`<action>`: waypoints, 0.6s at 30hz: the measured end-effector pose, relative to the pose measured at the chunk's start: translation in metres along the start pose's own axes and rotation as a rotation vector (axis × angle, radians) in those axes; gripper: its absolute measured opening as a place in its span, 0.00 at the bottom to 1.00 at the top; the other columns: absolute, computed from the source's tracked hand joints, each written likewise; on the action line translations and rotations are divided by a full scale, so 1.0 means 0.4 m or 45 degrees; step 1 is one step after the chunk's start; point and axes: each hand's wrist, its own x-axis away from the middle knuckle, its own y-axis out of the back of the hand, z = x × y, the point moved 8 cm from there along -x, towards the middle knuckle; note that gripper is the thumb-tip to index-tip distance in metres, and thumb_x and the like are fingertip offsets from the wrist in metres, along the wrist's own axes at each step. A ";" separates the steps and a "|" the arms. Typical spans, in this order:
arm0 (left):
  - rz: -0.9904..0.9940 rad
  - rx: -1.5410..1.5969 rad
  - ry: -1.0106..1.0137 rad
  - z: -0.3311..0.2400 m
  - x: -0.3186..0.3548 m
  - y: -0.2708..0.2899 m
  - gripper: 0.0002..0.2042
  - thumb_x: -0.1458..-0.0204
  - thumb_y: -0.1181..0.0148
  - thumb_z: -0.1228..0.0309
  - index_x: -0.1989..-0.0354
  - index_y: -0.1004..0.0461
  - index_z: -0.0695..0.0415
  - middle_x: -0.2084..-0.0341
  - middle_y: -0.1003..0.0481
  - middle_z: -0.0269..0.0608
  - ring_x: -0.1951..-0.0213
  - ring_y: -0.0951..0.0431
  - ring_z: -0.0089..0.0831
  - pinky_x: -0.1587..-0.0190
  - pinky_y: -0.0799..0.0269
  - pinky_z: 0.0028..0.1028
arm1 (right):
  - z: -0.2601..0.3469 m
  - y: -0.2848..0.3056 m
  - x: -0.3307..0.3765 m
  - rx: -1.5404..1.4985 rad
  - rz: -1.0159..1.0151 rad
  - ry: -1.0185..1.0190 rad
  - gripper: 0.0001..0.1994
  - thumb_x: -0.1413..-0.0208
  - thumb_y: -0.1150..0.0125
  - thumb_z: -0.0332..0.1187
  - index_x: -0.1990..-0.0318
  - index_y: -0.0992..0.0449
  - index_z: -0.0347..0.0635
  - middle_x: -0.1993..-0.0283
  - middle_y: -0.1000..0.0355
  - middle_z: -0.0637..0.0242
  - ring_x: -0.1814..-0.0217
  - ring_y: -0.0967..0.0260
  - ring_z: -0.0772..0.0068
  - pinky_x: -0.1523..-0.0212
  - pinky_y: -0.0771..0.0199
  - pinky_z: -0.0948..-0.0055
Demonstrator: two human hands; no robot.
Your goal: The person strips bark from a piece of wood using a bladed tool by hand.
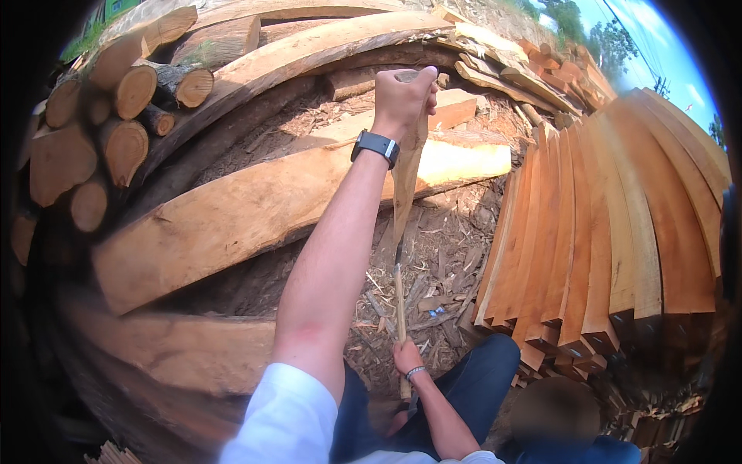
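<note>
My left hand [403,104], with a dark watch at its wrist, reaches far forward and is closed around the top of a long, tapered wooden piece [407,174]. The piece hangs down and narrows toward its lower end. Close to my knees, my right hand [407,358] wears a bracelet and grips a slim wooden handle [399,298]. A short dark part [399,254] lies between this handle and the tapered piece. I cannot tell whether it joins or just touches them, nor what kind of tool the handle belongs to.
Sawn beams [603,224] are stacked on the right, and round logs [133,93] are piled at the left. A thick slab [224,220] lies across the middle left. Bark and chips [433,271] cover the ground. A person's blurred head [554,410] shows low at the right.
</note>
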 end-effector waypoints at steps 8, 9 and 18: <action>0.015 -0.052 0.054 0.012 -0.001 -0.003 0.16 0.47 0.40 0.64 0.80 0.26 0.64 0.87 0.27 0.41 0.85 0.28 0.28 0.79 0.30 0.26 | 0.044 0.006 0.038 -0.043 0.091 -0.102 0.17 0.38 0.54 0.36 0.57 0.33 0.24 0.73 0.26 0.41 0.80 0.25 0.50 0.76 0.22 0.56; 0.023 -0.048 0.051 0.011 -0.003 -0.020 0.16 0.47 0.40 0.64 0.80 0.26 0.64 0.87 0.27 0.41 0.85 0.28 0.28 0.79 0.30 0.26 | 0.024 0.013 0.025 -0.027 0.048 -0.071 0.17 0.39 0.53 0.36 0.58 0.33 0.24 0.75 0.26 0.42 0.80 0.25 0.49 0.75 0.23 0.55; -0.045 -0.063 0.040 0.012 -0.014 0.023 0.16 0.47 0.40 0.64 0.80 0.26 0.64 0.87 0.27 0.42 0.85 0.27 0.29 0.80 0.30 0.27 | -0.018 0.003 -0.018 0.132 -0.222 0.144 0.16 0.41 0.50 0.37 0.61 0.31 0.25 0.72 0.27 0.36 0.65 0.26 0.36 0.60 0.26 0.47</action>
